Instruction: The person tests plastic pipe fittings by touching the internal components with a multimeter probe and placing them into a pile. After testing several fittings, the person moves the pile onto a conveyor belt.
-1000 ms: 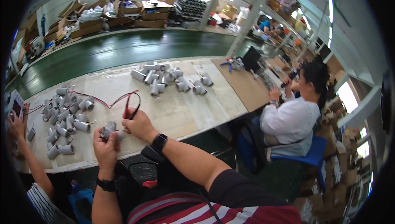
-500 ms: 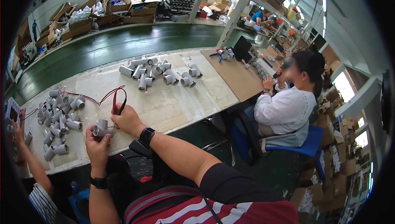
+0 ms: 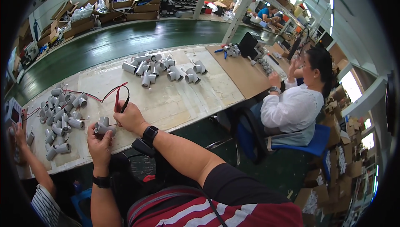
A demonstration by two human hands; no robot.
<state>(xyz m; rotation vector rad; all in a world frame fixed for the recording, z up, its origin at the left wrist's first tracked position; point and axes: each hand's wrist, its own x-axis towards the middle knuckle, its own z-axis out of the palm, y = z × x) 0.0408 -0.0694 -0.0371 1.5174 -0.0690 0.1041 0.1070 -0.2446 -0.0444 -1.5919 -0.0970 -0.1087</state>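
Observation:
My left hand [image 3: 100, 145] is closed round a grey T-shaped pipe fitting [image 3: 103, 125] at the near edge of the worktable. Just right of it, my right hand [image 3: 132, 117] grips a red and a black test probe [image 3: 118, 104] together. Their tips point down toward the fitting; whether they touch anything inside is hidden by my fingers. Red and black leads [image 3: 100, 101] loop from the probes leftward to a meter [image 3: 15, 112] at the table's left end. A pile of similar grey fittings [image 3: 62, 114] lies left of my hands, and a smaller group [image 3: 160, 69] lies farther back.
At the left edge a co-worker's hand [image 3: 21, 137] reaches to the meter. A person in white [image 3: 291, 106] sits at the right by a brown board [image 3: 233, 70] holding blue-handled pliers [image 3: 223, 52]. Beyond the table runs a green surface [image 3: 125, 35] with cardboard boxes [image 3: 143, 8] behind.
My hands keep nearly the same pose, still on the fitting and the probes. The person in white has lowered a dark tool from near the face, and the view has shifted slightly.

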